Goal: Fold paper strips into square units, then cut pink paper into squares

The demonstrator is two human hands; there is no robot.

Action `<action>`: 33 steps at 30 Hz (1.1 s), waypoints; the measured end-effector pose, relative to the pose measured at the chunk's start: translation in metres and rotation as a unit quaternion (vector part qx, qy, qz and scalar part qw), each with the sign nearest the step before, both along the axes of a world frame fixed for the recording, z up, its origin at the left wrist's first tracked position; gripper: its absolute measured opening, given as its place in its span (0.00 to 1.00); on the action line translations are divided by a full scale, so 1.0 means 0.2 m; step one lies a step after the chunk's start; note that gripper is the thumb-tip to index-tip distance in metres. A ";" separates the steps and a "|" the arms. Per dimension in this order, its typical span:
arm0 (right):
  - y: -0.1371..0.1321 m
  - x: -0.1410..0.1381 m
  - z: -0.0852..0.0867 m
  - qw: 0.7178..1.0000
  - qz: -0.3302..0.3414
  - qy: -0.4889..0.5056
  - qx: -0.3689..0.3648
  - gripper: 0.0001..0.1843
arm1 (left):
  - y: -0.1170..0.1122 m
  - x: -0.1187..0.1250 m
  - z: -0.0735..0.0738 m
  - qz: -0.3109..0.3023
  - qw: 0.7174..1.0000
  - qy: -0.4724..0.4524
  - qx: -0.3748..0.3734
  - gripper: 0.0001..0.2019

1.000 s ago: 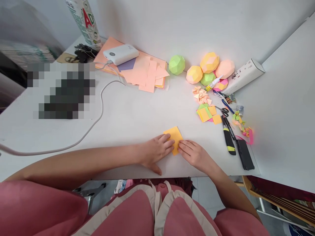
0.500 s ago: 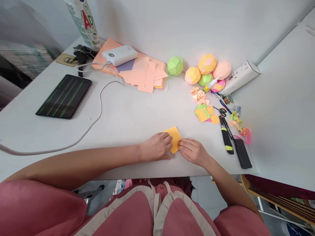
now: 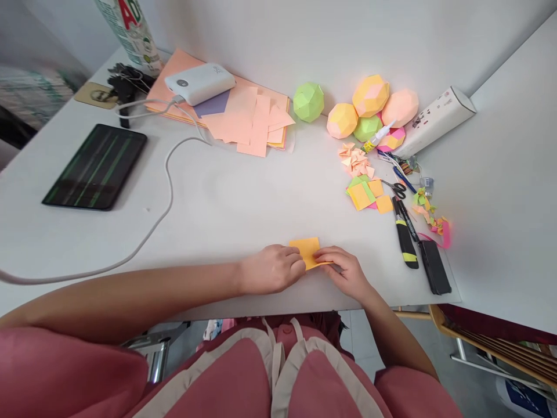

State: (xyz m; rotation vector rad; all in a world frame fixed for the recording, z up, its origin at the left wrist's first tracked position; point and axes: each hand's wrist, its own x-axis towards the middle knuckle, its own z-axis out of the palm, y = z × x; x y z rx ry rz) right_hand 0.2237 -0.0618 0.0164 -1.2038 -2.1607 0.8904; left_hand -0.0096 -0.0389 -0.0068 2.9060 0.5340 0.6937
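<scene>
A small square of yellow-orange paper (image 3: 307,246) is at the front of the white desk, between my two hands. My left hand (image 3: 275,268) grips its left edge, fingers curled over it. At the right, my right hand (image 3: 342,268) pinches the paper's lower right part, thumb below and fingers on top. The near edge looks slightly raised there. My fingers hide parts of the sheet, so I cannot tell whether a fold runs across it. Nearest on the right lie small paper squares (image 3: 360,195) in yellow, green and pink.
Right: scissors (image 3: 397,189), a box cutter (image 3: 405,238), a black case (image 3: 435,267), crumpled peach paper pieces (image 3: 354,158) and a glue tube (image 3: 379,138). Behind stand faceted paper balls (image 3: 308,102). Left: a tablet (image 3: 96,167), a white cable (image 3: 169,191), a power bank (image 3: 200,82) on peach paper sheets (image 3: 235,121).
The yellow-orange paper has turned from a diagonal to a squarer position. My right hand has shifted its pinch to the lower right. The camera view has moved slightly.
</scene>
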 end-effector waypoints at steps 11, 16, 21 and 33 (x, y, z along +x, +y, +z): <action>0.03 -0.14 -0.01 0.983 -0.169 -0.070 0.023 0.11 | -0.10 -0.01 0.02 0.085 0.994 -0.050 0.041 0.15; 0.05 -0.18 -0.03 0.972 -0.135 -0.162 0.105 0.11 | -0.16 0.00 0.04 0.105 0.987 -0.021 0.119 0.10; 0.05 -0.22 -0.05 0.942 -0.143 -0.238 0.188 0.11 | -0.18 0.00 0.03 0.116 0.984 -0.021 0.131 0.10; 0.04 -0.23 -0.06 0.953 -0.126 -0.207 0.183 0.10 | -0.17 -0.01 0.04 0.111 0.990 -0.035 0.074 0.10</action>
